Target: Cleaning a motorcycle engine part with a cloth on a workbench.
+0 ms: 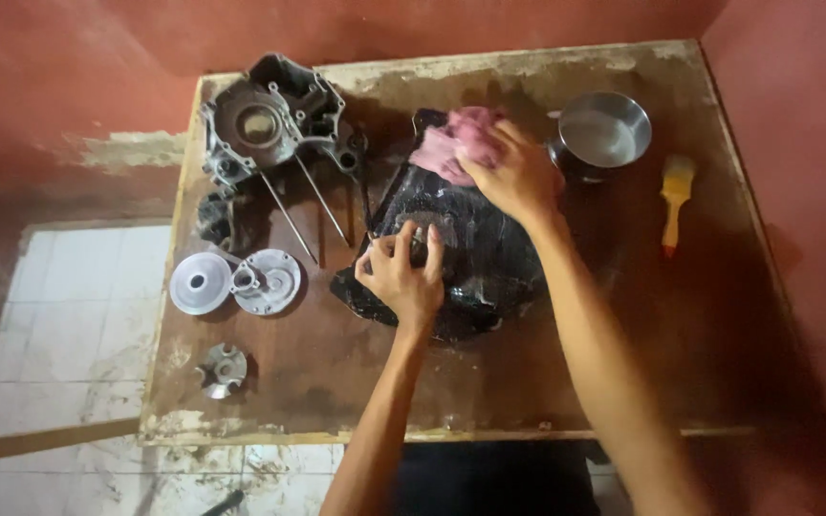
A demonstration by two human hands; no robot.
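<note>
A black engine cover (475,244) lies in the middle of the brown wooden table (336,373). My left hand (403,272) rests on its near left part, fingers curled around a small part at the cover's centre. My right hand (513,172) presses a pink rag (451,141) against the cover's far end.
A grey engine crankcase (274,119) with two long studs (306,205) stands at the far left. Two round metal discs (231,282) and a small hub (222,368) lie near the left edge. A steel bowl (604,129) and a yellow-handled brush (674,196) sit at the right.
</note>
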